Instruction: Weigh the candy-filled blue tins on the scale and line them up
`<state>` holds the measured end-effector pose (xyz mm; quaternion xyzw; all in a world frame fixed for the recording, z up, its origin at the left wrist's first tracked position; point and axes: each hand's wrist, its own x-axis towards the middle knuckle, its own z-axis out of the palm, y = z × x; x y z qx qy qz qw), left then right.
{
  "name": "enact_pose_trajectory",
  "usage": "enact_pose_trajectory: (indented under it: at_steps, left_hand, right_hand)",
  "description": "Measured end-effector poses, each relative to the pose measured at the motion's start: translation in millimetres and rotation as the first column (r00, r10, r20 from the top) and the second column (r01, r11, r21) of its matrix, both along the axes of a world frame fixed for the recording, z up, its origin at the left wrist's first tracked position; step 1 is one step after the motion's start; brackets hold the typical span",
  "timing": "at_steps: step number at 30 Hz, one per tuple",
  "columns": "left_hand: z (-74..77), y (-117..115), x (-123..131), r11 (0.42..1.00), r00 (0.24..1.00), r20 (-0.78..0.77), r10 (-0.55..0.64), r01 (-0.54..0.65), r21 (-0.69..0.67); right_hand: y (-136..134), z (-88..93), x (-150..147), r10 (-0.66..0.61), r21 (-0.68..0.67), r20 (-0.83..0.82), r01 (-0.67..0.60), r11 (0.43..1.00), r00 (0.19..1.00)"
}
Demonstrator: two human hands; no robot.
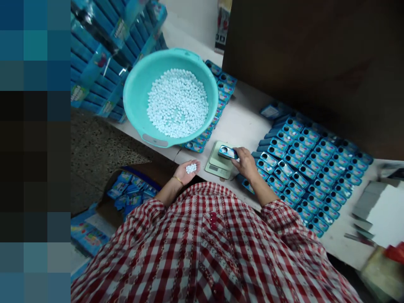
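Observation:
My left hand lies palm up, cupping a small pile of white mints, and a gold bangle circles its wrist. My right hand grips an open blue tin just above a pale green digital scale, perhaps touching it. Beyond them stands a teal plastic basin, heaped with white mints. Many open blue tins lie in tight rows on the white table to the right of my right hand, some holding mints. Another row of tins runs behind the basin.
Stacks of blue plastic-wrapped packs rise beyond the table's left edge. Loose blue packets fill a cardboard box on the speckled floor. A dark brown panel overhangs the far side. Grey card sheets lie at right.

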<state>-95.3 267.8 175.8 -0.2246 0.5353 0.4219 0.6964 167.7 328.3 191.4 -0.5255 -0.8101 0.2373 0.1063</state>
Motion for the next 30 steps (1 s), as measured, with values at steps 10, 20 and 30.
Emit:
enact_pose_trajectory:
  at_steps: [10, 20, 30]
  left_hand:
    - [6.8, -5, -9, 0.982, 0.979, -0.121, 0.162, -0.172, -0.076]
    - [7.0, 0, -3, 0.986, 0.989, -0.118, 0.094, -0.108, -0.126]
    - [25.9, -2, 8, 0.996, 0.994, -0.066, 0.085, -0.084, 0.018]
  right_hand:
    - [227, -21.0, 3, -0.434, 0.078, 0.081, 0.429, 0.9, 0.897]
    - [209, -20.0, 84, -0.507, 0.27, 0.263, 0.442, 0.855, 0.82]
    - [122, 20.1, 62, -0.149, 0.207, 0.381, 0.073, 0.976, 0.913]
